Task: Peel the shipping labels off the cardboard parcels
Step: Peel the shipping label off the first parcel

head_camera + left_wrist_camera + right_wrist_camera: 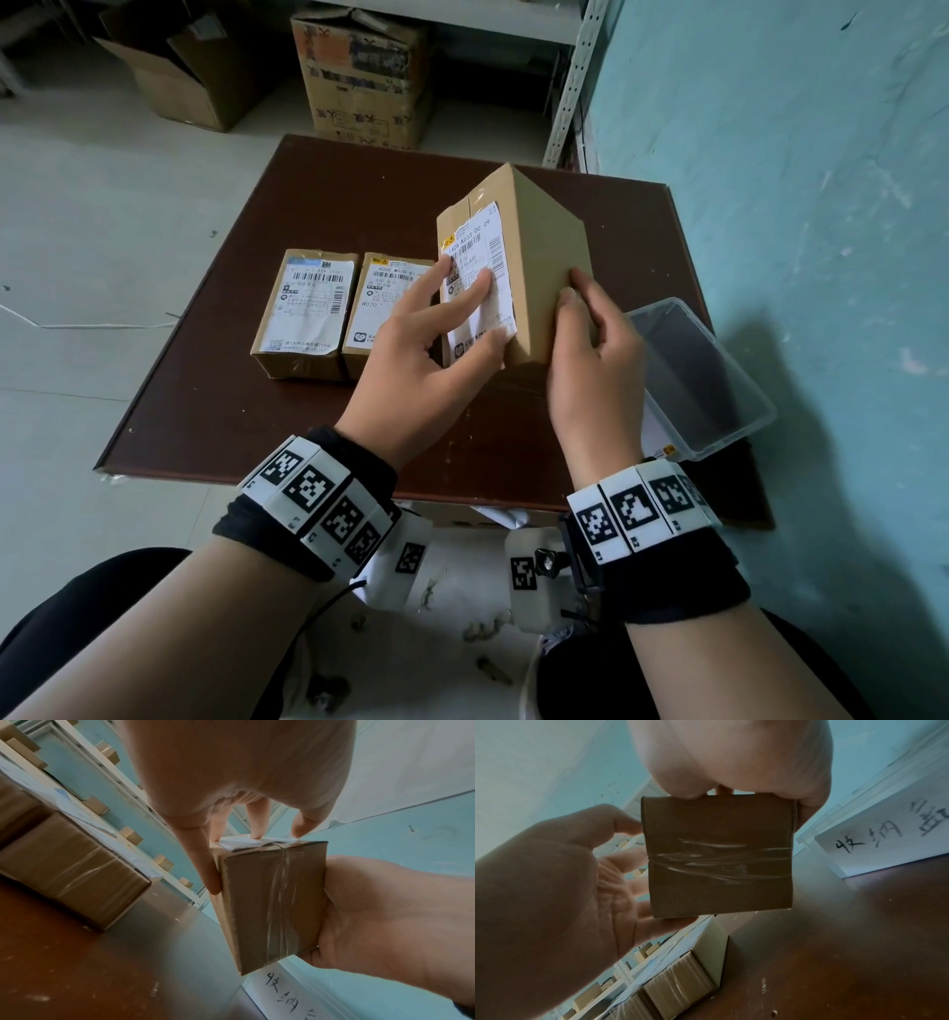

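Two hands hold one parcel (518, 267) tilted above the counter (257, 401). Right hand (595, 360) curls round its plain side to steady it; left hand (431, 344) lies with spread fingers on the label (480, 277), probably searching an edge. Two labelled parcels (308, 313) wait left of this grip.

Bare tabletop (246, 411) near the front edge; two parcels (308, 308) left, clear bin (719, 411) right.

The held parcel (544, 267) is matt brown cardboard sealed with glossy clear tape (721, 860), its label (477, 277) white printed paper, on a smooth dark-brown desk (246, 411) beside a clear plastic box (703, 380).
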A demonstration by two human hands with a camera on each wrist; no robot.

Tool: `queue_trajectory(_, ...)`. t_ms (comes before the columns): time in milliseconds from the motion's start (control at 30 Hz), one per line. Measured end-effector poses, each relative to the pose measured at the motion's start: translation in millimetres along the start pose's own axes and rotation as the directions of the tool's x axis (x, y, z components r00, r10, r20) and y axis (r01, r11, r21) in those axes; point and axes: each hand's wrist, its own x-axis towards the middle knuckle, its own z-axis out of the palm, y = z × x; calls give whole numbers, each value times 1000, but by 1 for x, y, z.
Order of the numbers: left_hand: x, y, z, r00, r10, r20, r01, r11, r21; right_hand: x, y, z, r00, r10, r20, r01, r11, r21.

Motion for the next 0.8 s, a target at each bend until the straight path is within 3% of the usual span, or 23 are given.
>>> queue_trajectory(800, 2, -3, -2, 999, -29, 18, 29, 999, 14, -1, 0, -1, 999, 22, 31, -20, 999, -47)
